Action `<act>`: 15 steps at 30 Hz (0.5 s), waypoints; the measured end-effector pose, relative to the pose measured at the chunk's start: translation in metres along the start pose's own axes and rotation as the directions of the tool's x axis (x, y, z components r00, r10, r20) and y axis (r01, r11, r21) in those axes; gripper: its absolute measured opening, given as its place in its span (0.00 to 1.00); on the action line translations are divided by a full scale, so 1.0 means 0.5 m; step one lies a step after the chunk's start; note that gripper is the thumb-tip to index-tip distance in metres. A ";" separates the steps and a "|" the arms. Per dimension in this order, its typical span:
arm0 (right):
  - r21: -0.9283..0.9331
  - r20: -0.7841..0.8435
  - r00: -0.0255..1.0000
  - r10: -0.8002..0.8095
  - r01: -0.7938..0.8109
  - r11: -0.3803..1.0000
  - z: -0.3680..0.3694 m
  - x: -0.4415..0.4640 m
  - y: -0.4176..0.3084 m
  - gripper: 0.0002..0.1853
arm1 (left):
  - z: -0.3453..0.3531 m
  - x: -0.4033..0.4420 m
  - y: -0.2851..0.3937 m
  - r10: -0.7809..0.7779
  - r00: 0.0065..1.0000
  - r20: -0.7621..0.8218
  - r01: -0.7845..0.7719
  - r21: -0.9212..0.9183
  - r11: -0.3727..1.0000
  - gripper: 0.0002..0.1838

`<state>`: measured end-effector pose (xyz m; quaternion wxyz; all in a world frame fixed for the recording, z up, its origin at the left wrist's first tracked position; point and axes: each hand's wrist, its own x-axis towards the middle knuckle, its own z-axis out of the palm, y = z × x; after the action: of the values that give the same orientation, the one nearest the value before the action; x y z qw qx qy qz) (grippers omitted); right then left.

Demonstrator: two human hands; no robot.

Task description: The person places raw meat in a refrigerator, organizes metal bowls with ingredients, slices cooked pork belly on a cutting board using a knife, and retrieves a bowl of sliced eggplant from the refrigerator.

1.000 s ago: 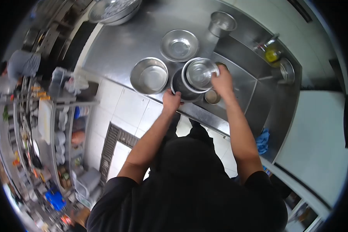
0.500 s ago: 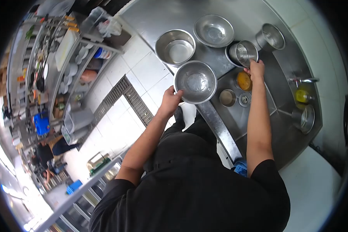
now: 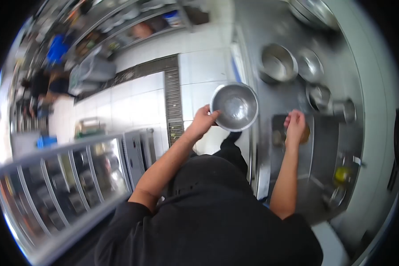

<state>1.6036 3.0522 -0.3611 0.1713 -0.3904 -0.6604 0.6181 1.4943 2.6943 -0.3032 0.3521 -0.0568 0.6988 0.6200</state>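
Note:
My left hand (image 3: pixel 202 121) grips the rim of a round stainless steel bowl (image 3: pixel 235 106), thumb over the edge, above the floor just beside the counter. The bowl's shiny inside faces up, and no food shows in it. Over the sink (image 3: pixel 309 155) hangs my right hand (image 3: pixel 295 125), its fingers curled in loosely with nothing visible in them, slightly blurred. Under that hand a yellow-orange item (image 3: pixel 305 134) is partly hidden. Beyond it, a small metal pot (image 3: pixel 319 96) stands near the sink's far edge, apart from my fingers.
A deep pot (image 3: pixel 277 64), a shallow bowl (image 3: pixel 310 65) and another metal pot (image 3: pixel 344 111) stand on the steel counter. By the wall is a yellow-green bottle (image 3: pixel 342 174). A glass-fronted cabinet (image 3: pixel 66 177) stands left; a drain grate (image 3: pixel 173 102) crosses the floor. Another person (image 3: pixel 42 84) is far left.
My right hand has let go of the small pot and drawn back over the sink. My left hand still holds the bowl. The view has turned, bringing the glass-fronted cabinet further into sight.

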 end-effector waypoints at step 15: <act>0.551 0.814 -0.265 -0.517 0.636 0.541 0.600 -0.706 -0.367 0.18 | -0.289 -0.477 -0.547 -0.334 0.496 -0.801 -0.301 -0.520 0.800 0.13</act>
<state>1.5599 2.6031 -0.1494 -0.0403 0.4644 -0.7231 0.5097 1.7526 2.4168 -0.3975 -0.0789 -0.4756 0.5424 0.6880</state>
